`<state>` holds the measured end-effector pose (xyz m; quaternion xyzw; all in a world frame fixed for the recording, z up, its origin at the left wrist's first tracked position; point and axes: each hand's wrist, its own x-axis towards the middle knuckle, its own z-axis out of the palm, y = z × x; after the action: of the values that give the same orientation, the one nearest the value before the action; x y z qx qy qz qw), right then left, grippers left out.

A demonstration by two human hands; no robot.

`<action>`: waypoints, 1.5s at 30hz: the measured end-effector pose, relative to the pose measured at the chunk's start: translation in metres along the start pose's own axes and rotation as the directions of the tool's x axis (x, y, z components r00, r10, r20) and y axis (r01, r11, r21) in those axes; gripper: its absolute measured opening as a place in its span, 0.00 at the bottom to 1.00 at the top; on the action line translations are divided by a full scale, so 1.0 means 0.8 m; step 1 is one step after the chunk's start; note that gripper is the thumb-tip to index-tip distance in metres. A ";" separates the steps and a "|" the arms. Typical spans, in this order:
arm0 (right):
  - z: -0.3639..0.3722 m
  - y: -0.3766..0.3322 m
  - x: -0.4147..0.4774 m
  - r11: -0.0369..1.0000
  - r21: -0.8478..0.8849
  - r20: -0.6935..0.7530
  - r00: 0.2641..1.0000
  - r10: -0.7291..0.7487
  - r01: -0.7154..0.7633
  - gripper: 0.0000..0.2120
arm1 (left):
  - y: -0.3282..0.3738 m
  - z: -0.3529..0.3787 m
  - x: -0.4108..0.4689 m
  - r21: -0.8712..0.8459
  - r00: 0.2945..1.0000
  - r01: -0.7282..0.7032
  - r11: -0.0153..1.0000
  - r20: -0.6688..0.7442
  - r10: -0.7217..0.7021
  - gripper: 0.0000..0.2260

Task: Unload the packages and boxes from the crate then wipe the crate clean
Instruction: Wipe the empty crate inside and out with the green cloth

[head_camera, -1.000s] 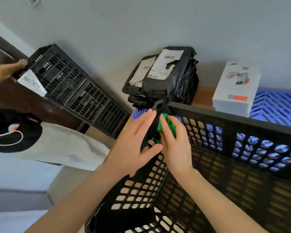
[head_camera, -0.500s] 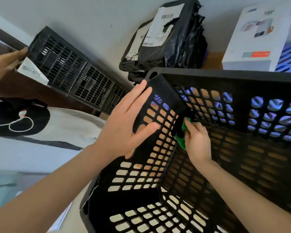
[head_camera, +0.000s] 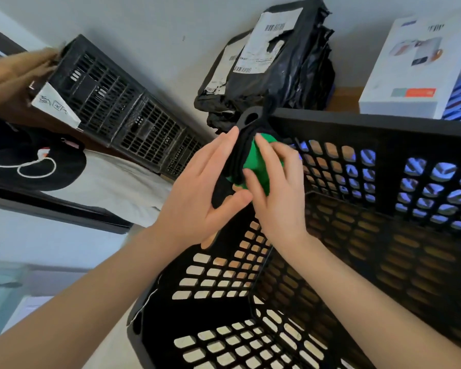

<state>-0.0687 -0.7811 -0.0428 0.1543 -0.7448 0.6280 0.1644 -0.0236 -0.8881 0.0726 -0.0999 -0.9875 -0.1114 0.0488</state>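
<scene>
— Unloading finished?
— Apparently. Nothing visible inside the crate, lower right of the frame. Black packages and white box stacked beyond its rim, along the top.
— And wiping?
— Seemingly under way. Left hand clasping the crate's upper corner at centre frame, straight fingers outside, thumb inside. Right hand curled over a green cloth, pressing it against that same corner.
— Left to do?
— Probably walls and floor; share already cleaned impossible to tell.
</scene>
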 end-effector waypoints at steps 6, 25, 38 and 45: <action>0.013 0.064 -0.049 0.961 -0.039 0.012 0.962 0.273 -0.272 0.22 | 0.001 0.000 -0.002 0.016 1.000 0.026 1.000 0.000 -0.026 0.36; 0.004 -0.001 0.007 0.998 0.066 -0.031 1.000 -0.003 0.005 0.19 | -0.001 -0.001 0.001 -0.024 1.000 0.004 1.000 0.000 -0.004 0.33; -0.001 0.093 -0.052 0.927 -0.157 0.119 0.926 0.359 -0.340 0.17 | 0.000 0.001 -0.001 0.001 1.000 0.019 1.000 -0.007 -0.019 0.33; 0.006 -0.001 0.002 0.995 0.095 -0.040 0.999 0.022 -0.018 0.18 | -0.002 0.001 0.000 -0.003 1.000 -0.021 1.000 -0.013 0.021 0.32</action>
<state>-0.0701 -0.7858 -0.0421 0.1413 -0.7121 0.6674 0.1658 -0.0244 -0.8897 0.0714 -0.1097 -0.9859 -0.1129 0.0560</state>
